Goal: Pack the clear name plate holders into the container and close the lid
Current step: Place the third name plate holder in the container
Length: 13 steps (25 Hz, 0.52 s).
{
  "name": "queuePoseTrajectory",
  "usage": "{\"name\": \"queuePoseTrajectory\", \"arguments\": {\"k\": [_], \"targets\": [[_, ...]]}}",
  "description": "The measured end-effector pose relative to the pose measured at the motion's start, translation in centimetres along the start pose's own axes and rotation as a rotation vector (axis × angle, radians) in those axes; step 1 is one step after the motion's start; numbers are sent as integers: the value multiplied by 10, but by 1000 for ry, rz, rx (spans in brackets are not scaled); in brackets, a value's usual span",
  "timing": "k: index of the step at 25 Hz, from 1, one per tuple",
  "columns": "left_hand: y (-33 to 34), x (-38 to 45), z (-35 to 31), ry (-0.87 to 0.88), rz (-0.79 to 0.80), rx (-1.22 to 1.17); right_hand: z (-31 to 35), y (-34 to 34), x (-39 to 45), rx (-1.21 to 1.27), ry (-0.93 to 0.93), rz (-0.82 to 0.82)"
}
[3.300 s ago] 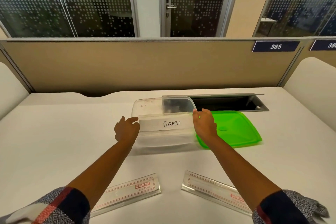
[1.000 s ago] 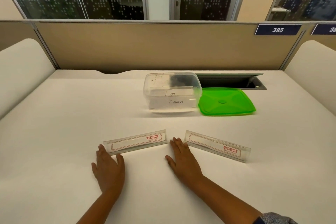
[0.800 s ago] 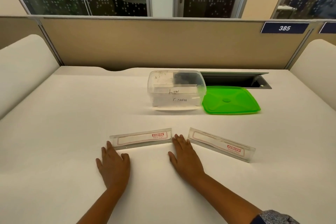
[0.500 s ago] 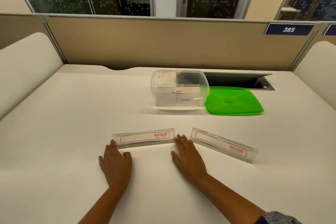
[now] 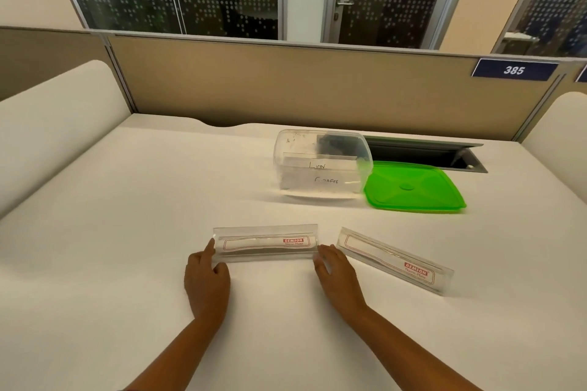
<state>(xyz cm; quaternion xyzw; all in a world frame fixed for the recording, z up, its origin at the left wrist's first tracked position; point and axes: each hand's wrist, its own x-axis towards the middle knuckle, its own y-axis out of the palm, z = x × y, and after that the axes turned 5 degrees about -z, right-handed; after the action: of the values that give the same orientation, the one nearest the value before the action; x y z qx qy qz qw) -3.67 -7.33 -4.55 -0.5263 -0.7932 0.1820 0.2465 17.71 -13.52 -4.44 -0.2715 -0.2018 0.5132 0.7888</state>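
Container (image 5: 320, 165) mouth open overhead (lid (image 5: 413, 189) beside it)

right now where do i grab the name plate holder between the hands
Grip its two short ends, one hand from each side: the name plate holder lies crosswise, long and narrow, with the left hand and right hand at those ends.
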Motion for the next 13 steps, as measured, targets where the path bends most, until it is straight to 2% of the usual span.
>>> {"name": "queuePoseTrajectory", "arguments": {"k": [5, 9, 13], "targets": [[-6, 3, -17, -122, 14, -178, 16, -23, 2, 27, -69, -36], [-8, 15, -44, -84, -5, -240, 32, -45, 17, 84, -124, -108], [-5, 26, -72, -69, 44, -267, 40, -64, 35, 163, -61, -158]]}}
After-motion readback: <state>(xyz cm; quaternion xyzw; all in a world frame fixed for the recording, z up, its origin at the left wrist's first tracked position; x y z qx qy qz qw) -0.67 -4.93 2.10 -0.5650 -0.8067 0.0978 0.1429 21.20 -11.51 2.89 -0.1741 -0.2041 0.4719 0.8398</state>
